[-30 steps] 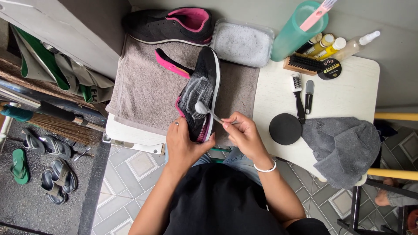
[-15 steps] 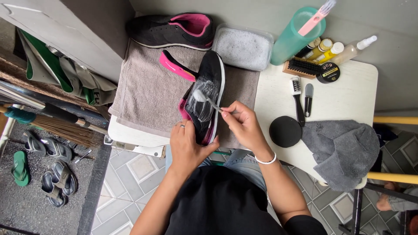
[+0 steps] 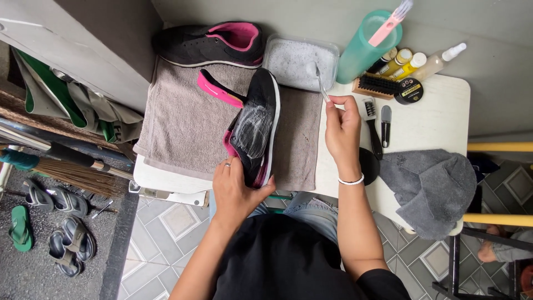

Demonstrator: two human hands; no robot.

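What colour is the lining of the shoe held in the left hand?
Pink lining on a black shoe, steadied by the left hand; seen in the head view.

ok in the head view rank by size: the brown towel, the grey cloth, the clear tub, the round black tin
1. brown terry towel
2. crumpled grey cloth
3. clear rectangular plastic tub
4. small round black tin

Both arms are bare from the short sleeves of a black top down. The left hand (image 3: 236,186) wears a thin ring on one finger — silver-looking. A slim white bracelet circles the wrist just below the right hand (image 3: 341,130). Blue denim shows between the forearms.
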